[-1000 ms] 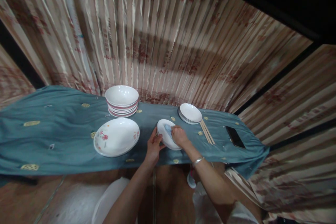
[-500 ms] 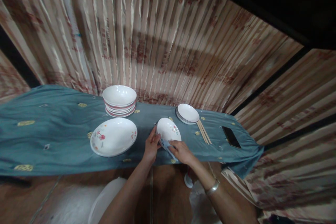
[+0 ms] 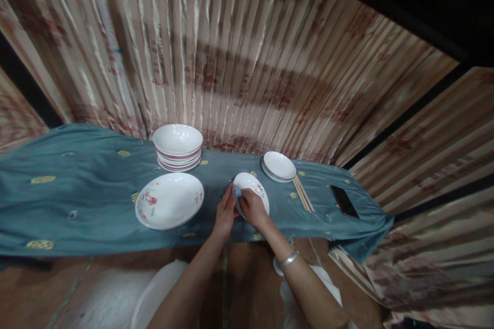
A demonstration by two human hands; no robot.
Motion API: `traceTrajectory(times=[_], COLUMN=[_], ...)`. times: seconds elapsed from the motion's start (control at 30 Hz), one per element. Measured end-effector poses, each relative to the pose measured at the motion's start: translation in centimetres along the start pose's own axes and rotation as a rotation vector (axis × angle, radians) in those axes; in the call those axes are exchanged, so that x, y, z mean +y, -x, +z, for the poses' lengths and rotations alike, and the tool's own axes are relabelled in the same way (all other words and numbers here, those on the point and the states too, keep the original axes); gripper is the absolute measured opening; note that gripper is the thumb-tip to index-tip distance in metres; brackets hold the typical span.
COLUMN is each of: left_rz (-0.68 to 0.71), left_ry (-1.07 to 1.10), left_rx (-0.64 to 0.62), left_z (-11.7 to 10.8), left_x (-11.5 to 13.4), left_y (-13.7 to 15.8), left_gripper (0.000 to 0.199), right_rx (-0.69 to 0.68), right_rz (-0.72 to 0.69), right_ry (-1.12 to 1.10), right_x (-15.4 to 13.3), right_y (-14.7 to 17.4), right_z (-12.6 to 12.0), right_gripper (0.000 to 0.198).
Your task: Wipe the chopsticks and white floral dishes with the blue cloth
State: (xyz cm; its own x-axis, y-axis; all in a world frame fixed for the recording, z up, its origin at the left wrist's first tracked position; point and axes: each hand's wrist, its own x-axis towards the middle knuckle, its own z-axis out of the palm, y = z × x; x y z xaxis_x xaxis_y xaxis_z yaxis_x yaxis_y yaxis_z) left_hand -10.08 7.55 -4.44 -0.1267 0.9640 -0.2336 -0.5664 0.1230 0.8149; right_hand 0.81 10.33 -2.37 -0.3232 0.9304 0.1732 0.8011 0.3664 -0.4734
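A small white plate with a floral rim (image 3: 258, 189) is tilted over the front part of the table. My left hand (image 3: 225, 214) grips its left edge, fingers closed around the rim. My right hand (image 3: 252, 206) is closed on a light blue cloth (image 3: 236, 193) and presses it against the plate's left inner side. Most of the cloth is hidden under my right fingers. To the left lies a large white oval plate with red and orange flowers (image 3: 170, 201), apart from both hands.
A stack of white bowls and plates with red rims (image 3: 178, 146) stands at the back left. Several small white plates (image 3: 278, 166) are stacked at the back right, beside wooden chopsticks (image 3: 303, 194) and a black phone (image 3: 344, 201). A teal cloth (image 3: 96, 190) covers the table.
My right hand has moved up and left across the small plate, carrying the blue cloth from its lower edge to its left side. My left hand still holds the rim.
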Motion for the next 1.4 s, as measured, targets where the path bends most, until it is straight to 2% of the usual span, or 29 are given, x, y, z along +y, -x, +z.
traceTrajectory(times=[0.13,0.3,0.57,0.7,0.83,0.97,1.07,1.17,1.4], left_rz=[-0.017,-0.007,0.006,-0.006,-0.008,0.001,0.005,-0.006,-0.034], left_ry=[-0.023,-0.045,-0.041,-0.029,0.002,0.011,0.009,0.002,-0.065], left_rx=[0.013,-0.002,0.003,0.011,0.004,-0.008,-0.016,-0.042,-0.092], left_z=[0.0,0.0,0.3,0.5,0.5,0.3,0.2,0.1,-0.5], left_x=[-0.1,-0.1,0.0,0.3,0.4,0.3,0.5,0.7,0.4], left_y=[-0.2,-0.3,-0.1,-0.1,-0.1,-0.1,0.0,0.2,-0.5], left_gripper=[0.067,0.072,0.071,0.071,0.072,0.075,0.077,0.077,0.073], right_rx=[-0.013,-0.039,-0.13,-0.164,-0.152,-0.107,-0.048,-0.064,-0.153], right_rz=[0.019,0.044,0.188,0.178,0.112,0.033,0.032,0.005,-0.032], right_ry=[0.154,0.254,0.306,0.259,0.086,-0.067,-0.062,-0.011,0.05], right_x=[0.2,2.1,4.6,4.0,2.5,1.5,1.5,1.4,0.5], right_y=[-1.3,-2.1,0.7,3.2,5.4,6.8,7.2,7.1,6.6], right_z=[-0.4,-0.4,-1.0,-1.9,-2.6,-2.1,-1.5,-1.7,-4.9], right_gripper=[0.027,0.032,0.026,0.024,0.028,0.027,0.031,0.031,0.022])
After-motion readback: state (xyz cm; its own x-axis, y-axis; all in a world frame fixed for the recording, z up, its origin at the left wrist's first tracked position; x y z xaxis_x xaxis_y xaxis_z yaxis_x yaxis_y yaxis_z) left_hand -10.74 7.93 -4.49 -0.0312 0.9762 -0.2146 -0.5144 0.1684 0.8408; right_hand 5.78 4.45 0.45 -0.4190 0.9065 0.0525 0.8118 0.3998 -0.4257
